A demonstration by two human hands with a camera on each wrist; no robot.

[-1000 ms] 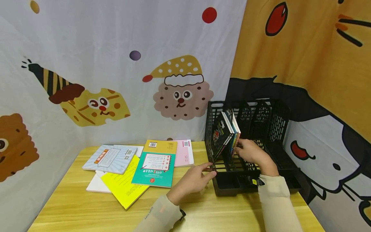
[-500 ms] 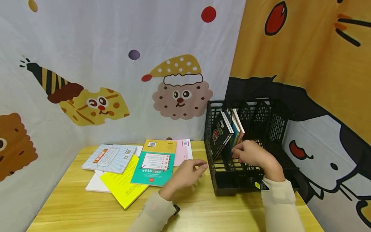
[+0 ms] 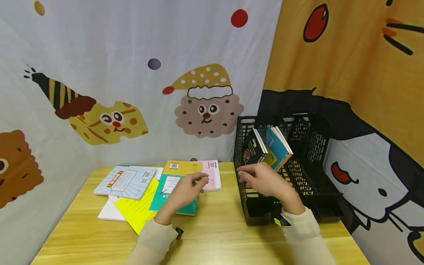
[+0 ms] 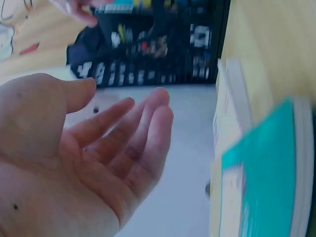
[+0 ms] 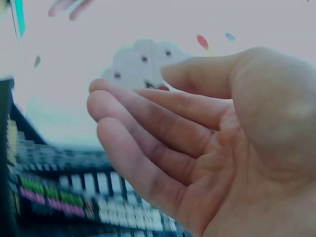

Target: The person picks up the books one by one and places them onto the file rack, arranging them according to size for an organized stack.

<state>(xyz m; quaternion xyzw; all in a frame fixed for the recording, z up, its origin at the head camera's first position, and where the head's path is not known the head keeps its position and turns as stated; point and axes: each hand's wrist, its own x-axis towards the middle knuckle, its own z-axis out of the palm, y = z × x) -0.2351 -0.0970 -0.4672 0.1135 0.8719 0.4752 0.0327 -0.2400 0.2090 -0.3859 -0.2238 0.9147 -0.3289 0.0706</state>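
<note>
My left hand (image 3: 185, 193) hovers above the teal and yellow book (image 3: 162, 198), its fingers loosely bent and holding nothing; the left wrist view shows its bare palm (image 4: 94, 163). Over the front left part of the black desk organizer (image 3: 258, 213) my right hand (image 3: 266, 180) hangs in the air, also holding nothing, with relaxed fingers. Behind the right hand, black-covered books (image 3: 252, 149) lean in the leftmost slot. Beside them, blue and white books (image 3: 279, 147) tilt to the right in the neighbouring slot. The right hand hides the lower part of these books.
Left on the wooden table (image 3: 212, 243), a light blue book (image 3: 126, 181) overlaps a yellow book (image 3: 135, 209) and white ones. A pink book (image 3: 212, 176) lies partly under the teal and yellow book. A printed curtain (image 3: 132, 44) hangs behind the table.
My left hand has moved left from the organizer to above the teal and yellow book. My right hand has left the blue and white books and come left; those books now tilt further right.
</note>
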